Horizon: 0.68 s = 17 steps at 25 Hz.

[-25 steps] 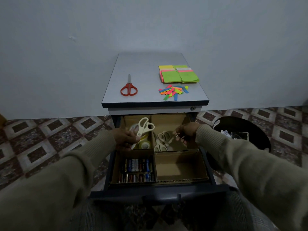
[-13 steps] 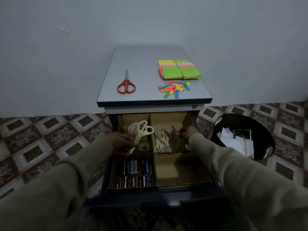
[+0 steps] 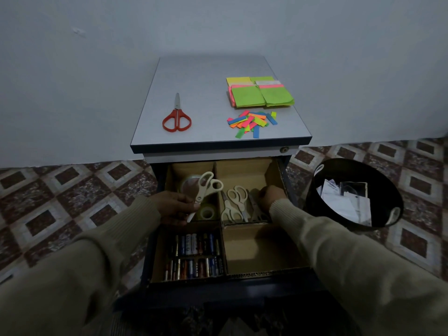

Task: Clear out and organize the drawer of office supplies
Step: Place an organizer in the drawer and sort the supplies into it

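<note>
— Batteries (image 3: 194, 255) first: two rows in the drawer's (image 3: 242, 286) near-left cardboard compartment, just below the left grip. The near-right compartment lies below the right grip.

— And the left grip (image 3: 175, 207)?

— Clenched round the blades of cream scissors (image 3: 204, 190), handles up and tilted right, raised over the far-left compartment. Behind those handles sits a clear tape roll (image 3: 190, 187); a smaller roll (image 3: 206, 212) lies just right of the fingers.

— What about the right grip (image 3: 270, 197)?

— Down in the far-right compartment, fingers curled at the handles of dark scissors (image 3: 255, 210). Whether it truly grasps them I cannot tell. Two more cream pairs (image 3: 234, 202) lie just left of it, between the two grips.

— Anything off to the side?

— Right of the right grip, a black bin (image 3: 315, 202) stands on the tiled floor with papers inside.

— Beyond the grips?

— On the worktop (image 3: 211, 93), red scissors (image 3: 177, 117) lie beyond the left grip, blades pointing away. Beyond the right grip is a loose heap of coloured strips (image 3: 252, 122), and farther still stacked sticky notes (image 3: 259, 92), mostly green, with yellow and pink edges.
</note>
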Available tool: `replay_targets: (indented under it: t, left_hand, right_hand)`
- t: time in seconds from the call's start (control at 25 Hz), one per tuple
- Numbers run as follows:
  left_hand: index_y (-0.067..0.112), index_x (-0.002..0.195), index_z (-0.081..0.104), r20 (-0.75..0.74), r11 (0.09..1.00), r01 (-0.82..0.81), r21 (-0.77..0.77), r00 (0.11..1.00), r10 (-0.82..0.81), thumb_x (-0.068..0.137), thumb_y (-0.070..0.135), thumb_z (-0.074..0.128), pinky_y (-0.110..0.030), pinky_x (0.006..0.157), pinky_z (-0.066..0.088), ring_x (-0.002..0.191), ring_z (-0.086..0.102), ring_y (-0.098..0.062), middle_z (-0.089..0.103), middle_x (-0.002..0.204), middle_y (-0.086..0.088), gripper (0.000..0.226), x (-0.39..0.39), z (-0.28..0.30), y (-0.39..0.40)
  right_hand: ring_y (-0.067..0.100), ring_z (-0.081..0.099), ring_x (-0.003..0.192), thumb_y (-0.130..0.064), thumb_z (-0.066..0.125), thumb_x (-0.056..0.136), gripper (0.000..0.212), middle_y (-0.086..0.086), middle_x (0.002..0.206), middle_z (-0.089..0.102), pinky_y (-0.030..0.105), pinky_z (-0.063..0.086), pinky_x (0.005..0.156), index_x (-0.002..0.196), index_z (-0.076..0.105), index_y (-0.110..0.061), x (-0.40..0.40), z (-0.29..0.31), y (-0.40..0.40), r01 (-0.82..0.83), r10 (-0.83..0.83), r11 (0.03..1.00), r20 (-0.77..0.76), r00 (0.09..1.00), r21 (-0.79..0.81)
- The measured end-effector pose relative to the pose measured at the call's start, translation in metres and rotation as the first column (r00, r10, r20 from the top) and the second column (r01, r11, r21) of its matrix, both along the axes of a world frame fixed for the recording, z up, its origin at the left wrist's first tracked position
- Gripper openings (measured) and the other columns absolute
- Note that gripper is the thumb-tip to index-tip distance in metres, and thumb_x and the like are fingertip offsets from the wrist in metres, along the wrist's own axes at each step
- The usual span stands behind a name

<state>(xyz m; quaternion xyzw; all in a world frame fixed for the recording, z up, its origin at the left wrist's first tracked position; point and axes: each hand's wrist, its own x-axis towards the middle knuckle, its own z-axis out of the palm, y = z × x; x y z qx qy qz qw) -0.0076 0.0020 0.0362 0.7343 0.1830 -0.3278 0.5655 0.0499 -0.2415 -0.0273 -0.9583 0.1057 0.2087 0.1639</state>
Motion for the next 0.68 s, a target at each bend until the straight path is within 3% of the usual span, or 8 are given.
replay_targets:
  t: [0.2,0.28,0.48,0.56,0.64,0.68]
  left_hand:
    - [0.011,0.089,0.061,0.011,1.0,0.002,-0.024,1.0,-0.002,0.087,0.01,0.06,-0.015,0.046,0.05,0.068,0.053,-0.012,0.058,0.077,-0.004,0.002,0.0,-0.003,-0.012]
    - [0.01,0.088,0.061,0.011,1.0,0.001,-0.024,1.0,-0.001,0.088,0.009,0.06,-0.014,0.046,0.05,0.068,0.053,-0.012,0.058,0.079,-0.004,0.002,0.0,-0.003,-0.013]
    - [0.009,0.089,0.062,0.011,0.996,-0.07,-0.06,0.997,0.071,0.087,0.007,0.061,-0.021,0.058,0.05,0.073,0.055,-0.013,0.06,0.082,-0.004,0.003,-0.004,-0.002,-0.024]
    - [0.008,0.088,0.062,-0.021,0.984,-0.134,-0.114,0.991,0.133,0.086,0.006,0.061,-0.024,0.062,0.049,0.076,0.057,-0.015,0.062,0.083,-0.005,0.003,-0.007,-0.002,-0.034]
    - [0.008,0.089,0.062,-0.044,0.97,-0.187,-0.156,0.982,0.183,0.085,0.006,0.063,-0.025,0.064,0.051,0.083,0.058,-0.018,0.062,0.091,-0.008,0.005,-0.009,-0.002,-0.044]
    - [0.007,0.09,0.062,-0.048,0.962,-0.216,-0.166,0.976,0.21,0.084,0.005,0.064,-0.026,0.062,0.053,0.085,0.059,-0.019,0.062,0.094,-0.01,0.007,-0.009,-0.002,-0.049]
  right_hand:
    - [0.028,0.051,0.12,-0.008,0.043,0.097,0.033,0.016,0.13,0.052,0.032,0.044,0.101,0.128,0.051,-0.002,0.004,-0.004,-0.002,-0.084,0.076,0.995,-0.149,0.986,-0.049]
    - [0.028,0.052,0.118,-0.009,0.046,0.095,0.034,0.016,0.129,0.053,0.034,0.043,0.102,0.128,0.053,-0.004,0.005,0.0,-0.002,-0.071,0.07,0.997,-0.174,0.982,0.0]
    - [0.028,0.057,0.11,-0.008,0.049,0.093,0.029,0.014,0.12,0.059,0.032,0.049,0.094,0.12,0.059,-0.005,-0.01,0.015,0.0,0.102,-0.089,0.971,-0.067,0.994,0.217]
    - [0.026,0.063,0.089,-0.004,0.051,0.092,0.021,0.015,0.104,0.064,0.033,0.053,0.078,0.109,0.063,-0.002,-0.022,0.028,0.006,0.245,-0.237,0.843,-0.078,0.968,0.478]
    - [0.018,0.058,0.065,0.001,0.052,0.091,0.011,0.013,0.082,0.062,0.025,0.053,0.059,0.096,0.061,0.001,-0.041,0.047,0.017,0.376,-0.289,0.588,-0.248,0.924,0.716]
    - [0.016,0.056,0.06,0.002,0.053,0.09,0.006,0.011,0.075,0.06,0.021,0.051,0.051,0.09,0.059,0.0,-0.05,0.056,0.021,0.4,-0.262,0.516,-0.305,0.916,0.758]
